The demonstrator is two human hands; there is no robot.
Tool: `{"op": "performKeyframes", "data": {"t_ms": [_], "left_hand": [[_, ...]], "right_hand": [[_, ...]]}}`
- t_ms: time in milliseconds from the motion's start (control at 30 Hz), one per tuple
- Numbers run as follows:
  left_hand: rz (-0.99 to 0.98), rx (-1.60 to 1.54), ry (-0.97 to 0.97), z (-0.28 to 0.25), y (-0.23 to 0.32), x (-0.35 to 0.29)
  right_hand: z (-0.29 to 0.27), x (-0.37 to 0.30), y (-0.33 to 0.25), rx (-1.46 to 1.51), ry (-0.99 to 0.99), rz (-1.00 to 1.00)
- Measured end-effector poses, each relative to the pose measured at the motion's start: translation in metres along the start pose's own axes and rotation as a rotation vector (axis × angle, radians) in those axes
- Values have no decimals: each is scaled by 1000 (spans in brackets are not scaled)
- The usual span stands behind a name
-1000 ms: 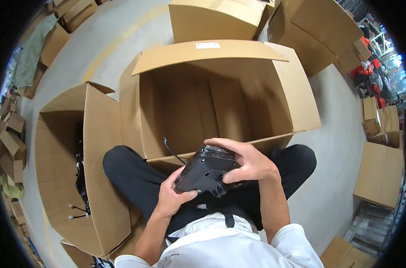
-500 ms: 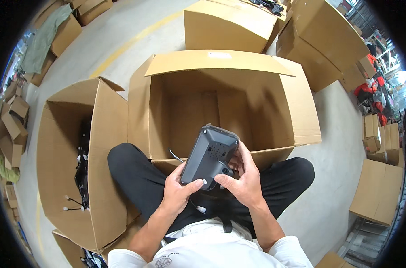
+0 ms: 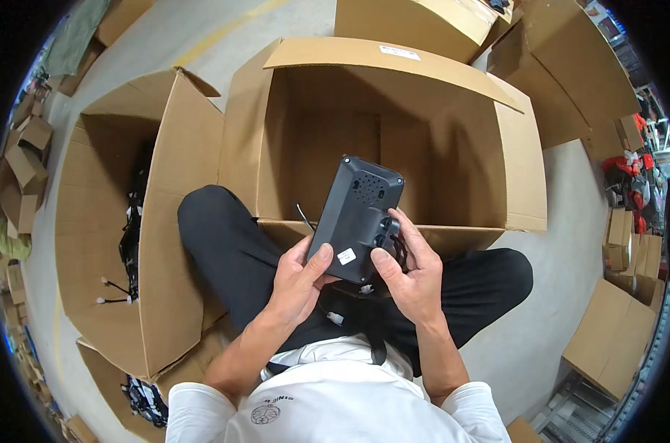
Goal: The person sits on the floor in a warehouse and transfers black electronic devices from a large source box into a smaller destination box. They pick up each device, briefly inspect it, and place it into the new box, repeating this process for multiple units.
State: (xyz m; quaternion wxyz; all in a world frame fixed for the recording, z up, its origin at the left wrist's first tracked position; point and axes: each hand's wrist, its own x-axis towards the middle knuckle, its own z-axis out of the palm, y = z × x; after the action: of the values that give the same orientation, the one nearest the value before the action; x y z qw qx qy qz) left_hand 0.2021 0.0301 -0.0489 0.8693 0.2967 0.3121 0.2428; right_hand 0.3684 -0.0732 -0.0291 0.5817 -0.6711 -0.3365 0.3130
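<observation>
Black device (image 3: pixel 344 214); 1 white label (image 3: pixel 347 256) near lower edge; left hand (image 3: pixel 296 280) pinching lower-left corner; right hand (image 3: pixel 414 284) pinching right edge.

Black device (image 3: pixel 356 214), brown box (image 3: pixel 523 166), white shirt (image 3: pixel 342 406)

One small white label (image 3: pixel 347 256) is on the near end of the black device (image 3: pixel 354 218), its print too tiny to read. Another white label (image 3: pixel 399 52), also unreadable, is on the far flap (image 3: pixel 335 55) of the open carton (image 3: pixel 313 125). The white shirt (image 3: pixel 350 391) bears, at left, dark letters (image 3: pixel 280 399) and a round emblem (image 3: pixel 266 414).
</observation>
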Motion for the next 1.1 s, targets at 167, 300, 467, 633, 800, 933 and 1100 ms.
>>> {"op": "performKeyframes", "data": {"t_ms": [167,300,467,633,800,933,1100], "left_hand": [[-7,3,15,-4,-3,3],[-14,12,15,-4,-3,3],[-15,46,15,-4,-3,4],[-6,47,19,-5,-4,3],[-16,57,20,-7,-6,0],[-83,-249,-23,1,1,4],[-149,-220,-39,4,30,17]], "right_hand": [[3,1,3,0,-3,16],[4,1,4,-8,3,16],[4,2,6,13,10,8],[9,2,0,36,20,16],[19,-1,-4,75,97,18],[18,0,-11,31,119,-26],[0,11,-38,-116,-7,-35]]}}
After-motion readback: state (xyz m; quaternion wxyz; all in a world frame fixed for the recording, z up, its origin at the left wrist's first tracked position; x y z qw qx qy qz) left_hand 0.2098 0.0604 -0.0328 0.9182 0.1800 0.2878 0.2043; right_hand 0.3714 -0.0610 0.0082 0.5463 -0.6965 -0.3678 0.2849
